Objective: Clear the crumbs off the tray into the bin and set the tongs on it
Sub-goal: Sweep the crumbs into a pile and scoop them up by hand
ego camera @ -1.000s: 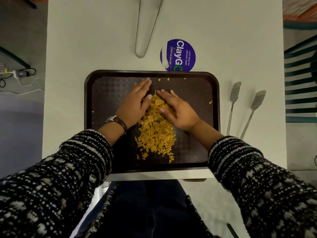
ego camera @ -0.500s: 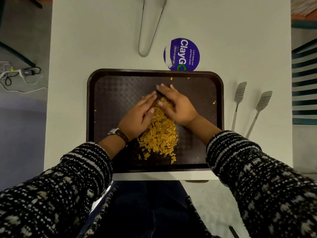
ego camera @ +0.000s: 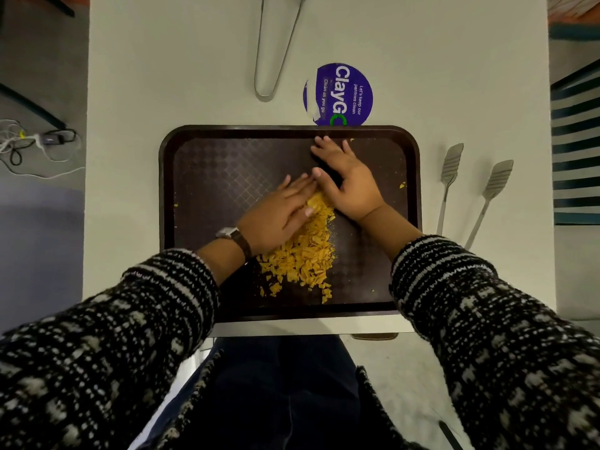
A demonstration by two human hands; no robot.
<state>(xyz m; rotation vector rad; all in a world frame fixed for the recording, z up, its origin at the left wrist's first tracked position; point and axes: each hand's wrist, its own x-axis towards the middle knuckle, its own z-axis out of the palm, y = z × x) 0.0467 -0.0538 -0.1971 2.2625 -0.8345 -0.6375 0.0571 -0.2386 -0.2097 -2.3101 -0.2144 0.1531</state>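
Head view looks straight down on a white table (ego camera: 156,76) with a dark brown tray (ego camera: 207,170) at its near edge. Beyond the tray's far rim lies a round purple sticker (ego camera: 344,92), its near edge tucked under the rim. Left of the sticker lies a pair of plain metal tongs (ego camera: 264,95), bend toward the tray and arms running out of the top of the picture. Right of the tray, on the table and clear of it, lies a second pair of tongs with slotted ends (ego camera: 449,167). Cables (ego camera: 32,144) lie on the floor at far left.

A heap of yellow crumbs (ego camera: 308,254) sits on the middle and near part of the tray, with a few strays near its left (ego camera: 176,205) and right (ego camera: 402,185) sides.

Left hand (ego camera: 276,216), with a watch (ego camera: 233,237) on the wrist, lies flat on the heap's left flank, fingers straight and close together, pointing far and right. Right hand (ego camera: 349,183) lies palm down farther along the tray, fingers straight and slightly spread, tips close to the far rim, wrist at the heap's far end. Neither grips anything. The left fingertips meet the right thumb.

Patterned black-and-white sleeves (ego camera: 130,336) hide the tray's near corners, and the right sleeve covers the handle end of the slotted tongs. Crumbs beneath the palms cannot be seen.
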